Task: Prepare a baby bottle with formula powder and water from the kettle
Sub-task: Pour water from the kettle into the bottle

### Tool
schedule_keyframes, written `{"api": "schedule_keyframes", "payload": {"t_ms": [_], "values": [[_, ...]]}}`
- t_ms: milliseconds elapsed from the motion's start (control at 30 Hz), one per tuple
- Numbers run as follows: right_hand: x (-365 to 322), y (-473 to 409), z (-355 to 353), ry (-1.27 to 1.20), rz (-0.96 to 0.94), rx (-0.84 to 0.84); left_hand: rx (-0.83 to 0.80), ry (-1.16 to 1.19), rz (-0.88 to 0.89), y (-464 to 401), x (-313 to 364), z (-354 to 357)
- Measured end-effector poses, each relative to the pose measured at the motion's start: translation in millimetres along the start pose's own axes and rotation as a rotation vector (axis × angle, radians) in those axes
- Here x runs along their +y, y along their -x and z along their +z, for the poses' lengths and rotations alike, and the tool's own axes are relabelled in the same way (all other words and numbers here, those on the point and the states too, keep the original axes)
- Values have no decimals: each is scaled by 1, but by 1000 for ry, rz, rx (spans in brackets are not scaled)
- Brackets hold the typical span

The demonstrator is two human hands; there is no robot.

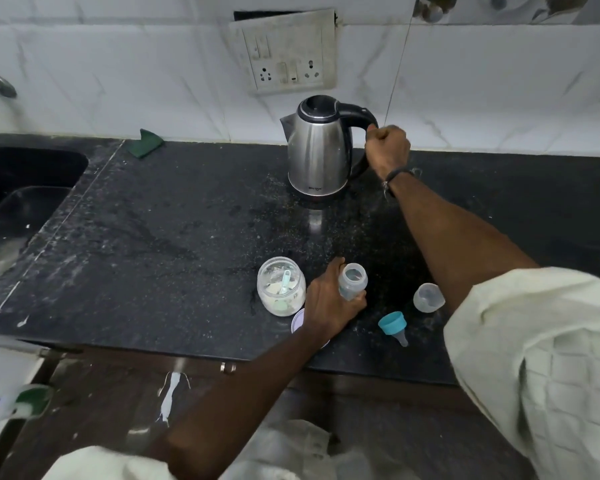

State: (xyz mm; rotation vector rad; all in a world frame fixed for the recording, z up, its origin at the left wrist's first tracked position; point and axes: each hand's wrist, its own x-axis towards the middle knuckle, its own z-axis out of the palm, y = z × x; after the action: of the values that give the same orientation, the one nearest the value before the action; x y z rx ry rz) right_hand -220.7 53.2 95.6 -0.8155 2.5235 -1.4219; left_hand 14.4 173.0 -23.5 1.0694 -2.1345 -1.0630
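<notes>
While the kettle (317, 150) stands upright on the dark counter (174, 230) by the wall, the right hand (388, 147) is closed around its black handle. Left hand (329, 303) grips the open bottle (352, 281), near the counter's front edge. Just left stands an open powder jar (280, 287) containing a scoop (43, 285); the blue teat (392, 326) and clear cap (427, 297) lie to the right.

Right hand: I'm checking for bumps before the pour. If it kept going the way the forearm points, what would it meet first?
The right hand grips the kettle handle; straight on, it likely meets the tiled wall, though depth is unclear.
</notes>
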Motion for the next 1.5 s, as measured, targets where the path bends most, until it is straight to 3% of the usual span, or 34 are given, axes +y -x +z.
{"api": "schedule_keyframes", "payload": {"t_ms": [300,633,967,1500], "values": [[-15,-51,33,114,-81,-221,21,-4,5,0,-7,3],[-10,-68,38,5,70,-123,3,22,-13,-2,-7,3],[-8,-27,33,-36,82,54,18,27,-23,1,-10,5],[21,46,-27,-118,82,162,1,57,-8,3,-6,2]]}}
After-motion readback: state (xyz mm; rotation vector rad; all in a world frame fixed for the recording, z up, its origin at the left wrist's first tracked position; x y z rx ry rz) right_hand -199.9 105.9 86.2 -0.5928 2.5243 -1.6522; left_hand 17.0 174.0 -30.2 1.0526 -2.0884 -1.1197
